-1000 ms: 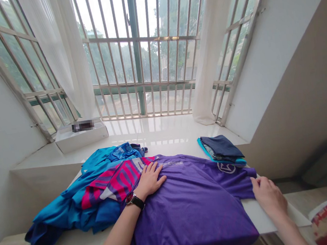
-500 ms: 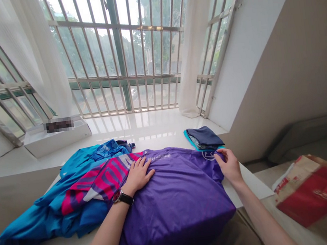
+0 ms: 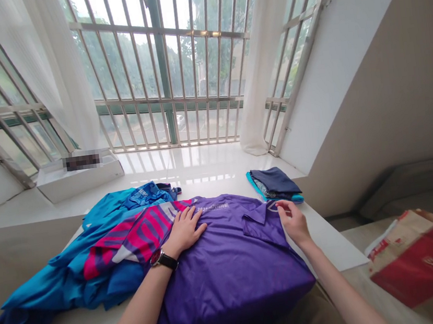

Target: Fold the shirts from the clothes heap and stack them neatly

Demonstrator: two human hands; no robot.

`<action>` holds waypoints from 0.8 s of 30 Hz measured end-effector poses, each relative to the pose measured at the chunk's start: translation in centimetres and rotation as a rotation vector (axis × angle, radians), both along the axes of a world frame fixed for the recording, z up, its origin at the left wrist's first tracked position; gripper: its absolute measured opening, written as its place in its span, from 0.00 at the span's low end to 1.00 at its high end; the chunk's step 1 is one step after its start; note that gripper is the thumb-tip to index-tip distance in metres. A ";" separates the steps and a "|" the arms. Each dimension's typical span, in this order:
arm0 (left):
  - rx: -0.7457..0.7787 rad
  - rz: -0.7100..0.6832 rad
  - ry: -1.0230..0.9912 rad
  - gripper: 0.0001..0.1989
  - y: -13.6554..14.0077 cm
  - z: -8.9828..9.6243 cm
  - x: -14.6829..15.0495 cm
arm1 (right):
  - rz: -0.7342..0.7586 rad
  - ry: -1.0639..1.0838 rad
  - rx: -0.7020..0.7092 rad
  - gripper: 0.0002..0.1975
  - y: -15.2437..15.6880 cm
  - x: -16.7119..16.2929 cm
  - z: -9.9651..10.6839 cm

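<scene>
A purple T-shirt [image 3: 230,270] with small white lettering near its collar lies spread over the white table, its lower part hanging over the near edge. My left hand [image 3: 185,230], wearing a black-strapped watch [image 3: 163,260], rests flat on the shirt's upper left, fingers spread. At the shirt's right edge my right hand [image 3: 292,219] is curled, thumb and fingers closed on the fabric beside a white round logo. The right sleeve [image 3: 261,220] is folded inward over the shirt's body. A pink, purple and white patterned part [image 3: 138,232] spreads out left of my left hand.
Blue clothes [image 3: 67,269] lie heaped on the left. A small folded stack [image 3: 274,184] in navy and turquoise sits at the back right. A white box [image 3: 80,179] stands on the sill by the barred window. A red and tan paper bag [image 3: 426,262] is at the right.
My right hand has moved a little inward, and the right sleeve now lies folded over the shirt. My left hand stays flat in place. The view has shifted slightly.
</scene>
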State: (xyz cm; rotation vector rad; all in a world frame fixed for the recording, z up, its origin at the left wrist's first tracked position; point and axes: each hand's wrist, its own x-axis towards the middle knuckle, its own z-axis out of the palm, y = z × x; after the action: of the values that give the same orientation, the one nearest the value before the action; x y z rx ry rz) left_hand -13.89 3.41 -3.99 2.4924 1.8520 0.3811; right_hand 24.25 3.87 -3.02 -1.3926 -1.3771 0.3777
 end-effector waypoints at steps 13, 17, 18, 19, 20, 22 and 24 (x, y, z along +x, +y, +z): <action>-0.006 0.001 0.017 0.28 -0.3 0.3 0.1 | 0.199 -0.315 -0.103 0.24 -0.5 -0.7 -1.0; -0.031 0.001 0.016 0.28 -0.4 0.8 0.1 | 0.233 -0.288 -0.152 0.23 0.0 -0.7 -0.9; -0.036 0.003 0.017 0.28 -0.4 0.8 0.1 | 0.237 -0.267 -0.163 0.23 0.2 -0.6 -0.8; -0.039 0.004 0.019 0.28 -0.4 0.9 0.2 | 0.240 -0.248 -0.173 0.23 0.3 -0.6 -0.6; -0.041 0.004 0.021 0.28 -0.4 0.9 0.2 | 0.242 -0.232 -0.183 0.23 0.4 -0.6 -0.3; -0.039 0.002 0.022 0.28 -0.3 0.8 0.1 | 0.237 -0.195 -0.187 0.23 0.6 -0.9 0.5; -0.032 -0.002 0.015 0.28 -0.3 0.7 0.1 | 0.227 -0.147 -0.172 0.24 0.9 -1.6 1.4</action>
State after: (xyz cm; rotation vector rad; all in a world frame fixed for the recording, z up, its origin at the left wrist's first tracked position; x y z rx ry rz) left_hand -13.79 3.15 -3.31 2.4834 1.8451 0.3300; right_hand 22.64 4.75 -1.62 -1.4297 -1.6622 0.5633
